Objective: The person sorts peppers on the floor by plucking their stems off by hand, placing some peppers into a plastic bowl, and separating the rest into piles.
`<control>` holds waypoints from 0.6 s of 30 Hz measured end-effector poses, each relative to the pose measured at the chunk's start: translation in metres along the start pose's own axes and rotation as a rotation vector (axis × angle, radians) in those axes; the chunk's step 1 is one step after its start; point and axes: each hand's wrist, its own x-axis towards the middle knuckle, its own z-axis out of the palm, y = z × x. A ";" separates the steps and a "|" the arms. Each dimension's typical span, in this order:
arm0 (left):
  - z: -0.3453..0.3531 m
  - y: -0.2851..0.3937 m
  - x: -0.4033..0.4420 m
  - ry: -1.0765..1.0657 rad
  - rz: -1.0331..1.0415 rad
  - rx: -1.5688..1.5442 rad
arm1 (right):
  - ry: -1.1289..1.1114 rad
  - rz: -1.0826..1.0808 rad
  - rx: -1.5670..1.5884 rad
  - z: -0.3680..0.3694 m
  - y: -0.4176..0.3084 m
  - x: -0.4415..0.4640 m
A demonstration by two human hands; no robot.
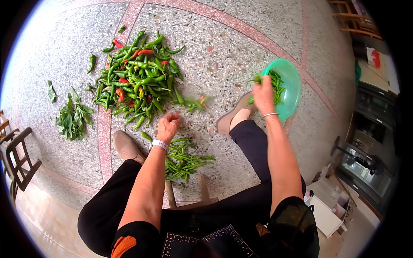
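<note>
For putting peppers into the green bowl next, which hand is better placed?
Probably the right hand: it is at the green bowl, apparently holding a green pepper. The left hand is beside the large pepper pile, farther away.

Left grip (168,126) has bent fingers; right grip (263,94) reaches further forward
</note>
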 end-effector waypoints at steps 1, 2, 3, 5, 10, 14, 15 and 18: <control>-0.001 0.000 0.001 0.010 0.015 0.024 | 0.079 -0.003 -0.009 -0.015 0.010 0.006; -0.002 -0.002 0.003 0.019 0.030 0.049 | 0.134 0.017 -0.085 -0.030 0.020 0.010; -0.002 -0.004 0.005 0.029 0.044 0.074 | 0.189 0.037 -0.160 -0.042 0.029 0.014; -0.002 -0.011 0.010 0.043 0.108 0.146 | 0.305 -0.036 -0.549 -0.057 0.054 0.010; 0.001 -0.022 0.022 0.019 0.184 0.208 | -0.014 -0.156 -0.272 -0.007 0.036 -0.008; 0.005 -0.019 0.021 0.053 0.183 0.204 | -0.452 0.094 -0.159 0.091 -0.035 -0.053; 0.005 -0.017 0.020 0.061 0.181 0.211 | -0.443 0.207 -0.212 0.100 -0.059 -0.059; 0.005 -0.012 0.020 0.066 0.159 0.197 | -0.320 0.210 -0.186 0.153 -0.037 -0.070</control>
